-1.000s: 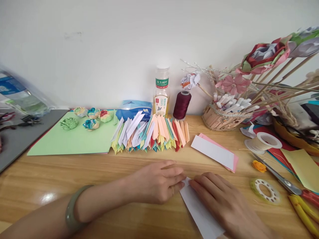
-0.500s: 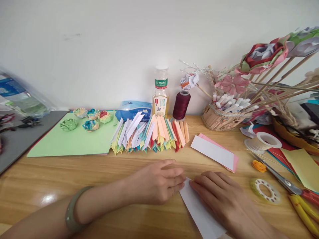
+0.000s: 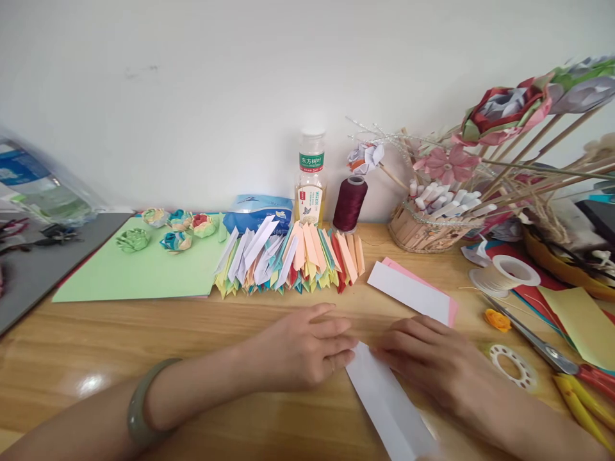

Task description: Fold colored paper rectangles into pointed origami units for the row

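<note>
A white paper strip (image 3: 387, 400) lies slantwise on the wooden table in front of me, with a faint lengthwise crease. Its far end is between my hands. My left hand (image 3: 307, 349), with a green bangle (image 3: 141, 403) on the wrist, has its index fingertip at the strip's far left corner; the thumb is hidden beneath. The other fingers of that hand stretch out over the table. My right hand (image 3: 427, 358) is closed, fingers curled, with its fingertips at the strip's far right edge. Beyond it lie a white strip (image 3: 408, 291) and a pink one (image 3: 452, 312).
Folded paper pieces (image 3: 288, 256) stand in a row at the back. Paper flowers (image 3: 175, 241) rest on green sheets (image 3: 139, 278). A bottle (image 3: 311, 179), thread spool (image 3: 350, 205) and pen basket (image 3: 432, 224) line the wall. Scissors (image 3: 552, 355) and a tape roll (image 3: 512, 368) lie right.
My right hand has slid off the strip's surface to its right edge, and its fingers have curled. More of the strip and its crease shows. My left hand has hardly moved.
</note>
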A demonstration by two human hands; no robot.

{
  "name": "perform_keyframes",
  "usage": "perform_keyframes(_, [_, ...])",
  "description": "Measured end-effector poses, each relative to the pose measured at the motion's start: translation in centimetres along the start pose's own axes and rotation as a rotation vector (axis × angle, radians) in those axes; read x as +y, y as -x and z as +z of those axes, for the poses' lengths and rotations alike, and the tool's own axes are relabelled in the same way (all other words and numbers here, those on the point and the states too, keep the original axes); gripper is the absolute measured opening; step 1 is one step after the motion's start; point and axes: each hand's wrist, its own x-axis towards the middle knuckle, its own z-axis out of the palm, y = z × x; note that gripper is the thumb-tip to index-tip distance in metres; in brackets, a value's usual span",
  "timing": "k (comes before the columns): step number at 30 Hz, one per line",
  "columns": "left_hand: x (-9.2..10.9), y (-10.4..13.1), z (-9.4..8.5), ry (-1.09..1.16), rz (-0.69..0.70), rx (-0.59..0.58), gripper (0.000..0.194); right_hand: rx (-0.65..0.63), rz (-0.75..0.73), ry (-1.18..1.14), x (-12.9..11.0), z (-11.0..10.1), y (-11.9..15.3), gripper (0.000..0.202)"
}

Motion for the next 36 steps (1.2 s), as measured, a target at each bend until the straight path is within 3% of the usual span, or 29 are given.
perform_keyframes(2, [-0.1,0.0,0.0,0.017,-0.006,0.0,0.023,-0.123,0.051,-0.105,0.7,-1.0,0.7,0.027])
perform_keyframes(6, [-0.4,0.2,0.2,0.033,0.003,0.017,0.023,-0.182,0.223,-0.22,0.8,-2.3,1.8,0.026])
perform_keyframes(9, [-0.6,0.2,0.2,0.038,0.01,0.006,0.02,-0.276,0.189,-0.321,-0.4,-2.2,1.4,0.032])
perform_keyframes(11, [-0.5,0.1,0.1,0.024,-0.026,0.029,0.02,-0.251,0.158,-0.32,-1.0,-1.6,0.9,0.022])
perform_keyframes(15, [0.7,-0.5,-0.4,0.011,-0.145,0.182,0.023,0.058,0.228,-0.142,-1.2,0.6,0.6,0.022])
perform_keyframes(17, [1.6,-0.8,-0.4,0.052,-0.114,0.193,0.021,0.137,0.262,-0.08,-1.0,1.5,0.6,0.022])
perform_keyframes(22, [3.0,-0.7,0.2,0.03,-0.098,0.064,0.023,0.131,0.181,-0.044,-0.6,1.7,0.6,0.018])
perform_keyframes(29, [2.5,-0.9,0.3,0.087,-0.138,0.095,0.026,0.099,0.108,0.003,-0.6,1.1,0.4,0.013])
perform_keyframes(36, [2.8,-0.7,0.7,0.115,-0.138,0.061,0.022,0.103,0.137,0.005,-1.1,1.3,0.2,0.014])
